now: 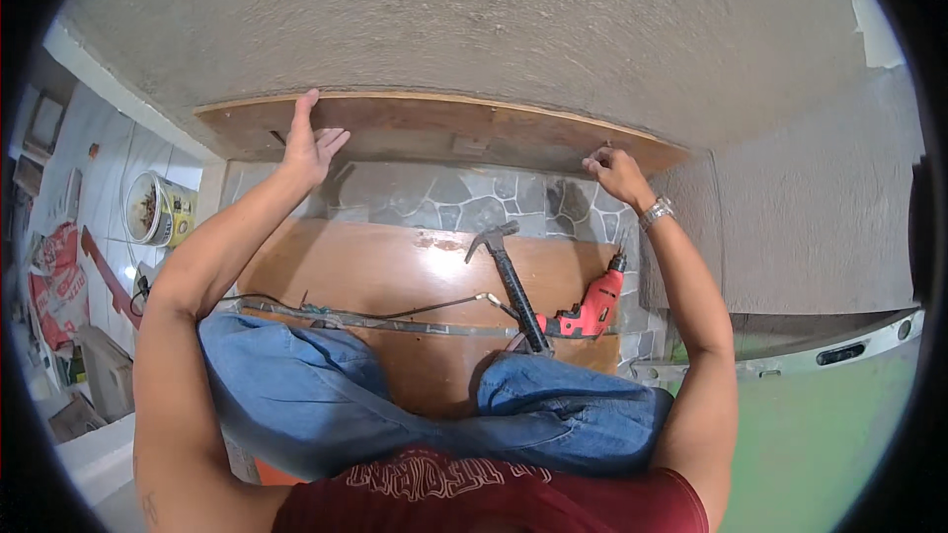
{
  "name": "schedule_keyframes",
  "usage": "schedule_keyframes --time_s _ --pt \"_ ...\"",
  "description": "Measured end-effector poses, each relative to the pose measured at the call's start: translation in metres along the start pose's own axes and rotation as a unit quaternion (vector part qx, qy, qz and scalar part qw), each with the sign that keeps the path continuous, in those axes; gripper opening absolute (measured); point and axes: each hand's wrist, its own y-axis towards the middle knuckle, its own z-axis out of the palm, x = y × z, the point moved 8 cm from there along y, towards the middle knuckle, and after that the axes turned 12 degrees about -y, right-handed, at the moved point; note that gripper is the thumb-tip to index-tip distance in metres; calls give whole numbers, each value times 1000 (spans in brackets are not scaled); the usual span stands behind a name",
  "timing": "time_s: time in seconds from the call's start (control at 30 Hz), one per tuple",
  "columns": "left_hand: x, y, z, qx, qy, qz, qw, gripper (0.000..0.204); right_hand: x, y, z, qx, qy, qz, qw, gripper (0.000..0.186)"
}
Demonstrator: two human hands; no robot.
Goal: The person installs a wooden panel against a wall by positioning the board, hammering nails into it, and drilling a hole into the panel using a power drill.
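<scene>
Rough grey plaster covers the wall point(494, 30) that the person faces, and it runs on to the right as a second plastered face. Below the wall a band of grey stone tiles point(464, 199) shows, and under that lies a brown wooden board point(365, 271) with a thin metal strip point(395, 321) across it. On this board rest a hammer point(509, 281), its head up and its dark handle slanting down to the right, and just beside it a red power drill point(592, 308) with a black cord trailing left. Off to the left the floor is white tile, with a paint bucket point(158, 209) and a red sack point(57, 281) near the edge. A green panel point(820, 434) fills the lower right.

Against the wall, above the tiles, sits a long plywood plank point(434, 128), curved by the lens. Both arms are stretched up to it. Left hand point(311, 148) is spread flat with fingers open, pressed on the plank near its left end. Right hand point(617, 173), with a silver watch point(656, 212) on the wrist, is curled narrow with fingertips pinched at the plank's lower edge near its right end; I cannot tell if anything small is held there. The person's knees in blue jeans point(425, 405) rest on the board below.
</scene>
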Motion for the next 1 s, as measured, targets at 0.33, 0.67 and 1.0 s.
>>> schedule_keyframes --time_s 0.33,0.67,1.0 --pt "61 -62 9 128 308 -140 932 87 12 -38 15 112 -98 -53 987 35" --pt "42 -98 163 319 728 310 522 72 80 -73 139 170 -71 -165 969 35" --pt "54 -100 171 319 772 279 473 71 42 -109 151 178 -83 -138 971 38"
